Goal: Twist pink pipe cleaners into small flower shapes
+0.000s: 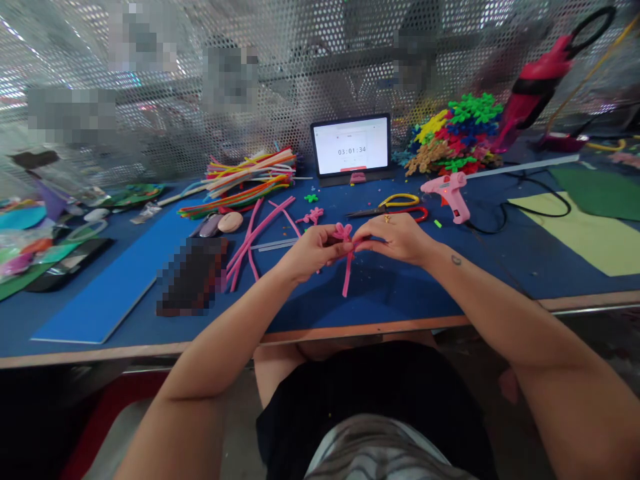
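Between my two hands is a pink pipe cleaner [346, 280], its upper part bent into small loops and one straight end hanging down. My left hand [320, 250] pinches it from the left, just under the loops. From the right, my right hand [395, 237] pinches the same piece with thumb and fingers; a ring shows on one finger. Close behind my left hand lies a small pink pipe-cleaner flower [314, 215]. Several straight pink pipe cleaners [250, 247] lie crossed to the left. Scissors [395, 207] with yellow and red handles rest behind my right hand.
A pink glue gun [450, 193] with a black cord stands to the right. Bundled coloured pipe cleaners [255, 173] lie at back left, a tablet [351, 147] stands at the back, and a pile of pipe-cleaner flowers [455, 133] sits beside it. A blue board [115, 280] lies left.
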Available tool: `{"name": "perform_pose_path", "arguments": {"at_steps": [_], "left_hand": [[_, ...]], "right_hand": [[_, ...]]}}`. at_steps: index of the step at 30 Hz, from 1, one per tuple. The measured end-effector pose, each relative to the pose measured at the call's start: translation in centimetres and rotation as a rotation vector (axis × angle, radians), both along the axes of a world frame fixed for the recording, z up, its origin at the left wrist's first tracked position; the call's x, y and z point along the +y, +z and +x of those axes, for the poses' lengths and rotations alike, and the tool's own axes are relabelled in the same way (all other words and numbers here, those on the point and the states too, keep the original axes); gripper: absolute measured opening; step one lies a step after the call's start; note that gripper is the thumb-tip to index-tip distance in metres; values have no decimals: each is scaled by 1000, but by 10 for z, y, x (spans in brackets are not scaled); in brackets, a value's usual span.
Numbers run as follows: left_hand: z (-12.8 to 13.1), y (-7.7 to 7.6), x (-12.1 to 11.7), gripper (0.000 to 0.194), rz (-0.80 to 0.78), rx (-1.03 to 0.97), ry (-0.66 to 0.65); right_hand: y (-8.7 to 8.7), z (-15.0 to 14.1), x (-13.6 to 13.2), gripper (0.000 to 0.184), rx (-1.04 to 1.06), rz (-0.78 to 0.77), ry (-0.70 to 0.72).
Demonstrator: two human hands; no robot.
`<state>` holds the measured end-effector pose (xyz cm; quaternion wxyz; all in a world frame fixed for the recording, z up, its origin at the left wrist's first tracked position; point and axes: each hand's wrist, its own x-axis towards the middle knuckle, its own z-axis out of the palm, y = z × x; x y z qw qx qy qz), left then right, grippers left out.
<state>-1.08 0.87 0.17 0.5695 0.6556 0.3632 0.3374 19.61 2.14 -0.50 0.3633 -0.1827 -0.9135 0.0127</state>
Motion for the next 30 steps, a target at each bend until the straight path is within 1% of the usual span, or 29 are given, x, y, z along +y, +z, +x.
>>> {"name": "perform_pose_path", "arguments": {"at_steps": [3,7,12,16,20,25,28,30], "left_hand": [[0,0,0,35,-2,-1,-7],[0,0,-1,35,-2,14,9],[-1,-2,-1,31,26,96,48],[0,-1,-2,32,22,65,34],[0,3,-4,33,-41,-7,-26],[0,5,-3,37,-189,-93,-113],[-1,4,-2,38,-208,-92,-129],[-1,4,-2,38,-196,-88,-123]], "right_hand": [[-1,0,0,19,15,19,1],[-3,0,0,24,-10,47,-51],[-4,1,-2,24,-65,159,-126],[-2,0,-6,23,-71,206,-137],[0,0,-6,25,-100,193,-150],[3,0,-4,33,-236,195,-100],[4,0,-3,35,-269,178,-125],[4,0,-4,36,-274,209,-122]]}}
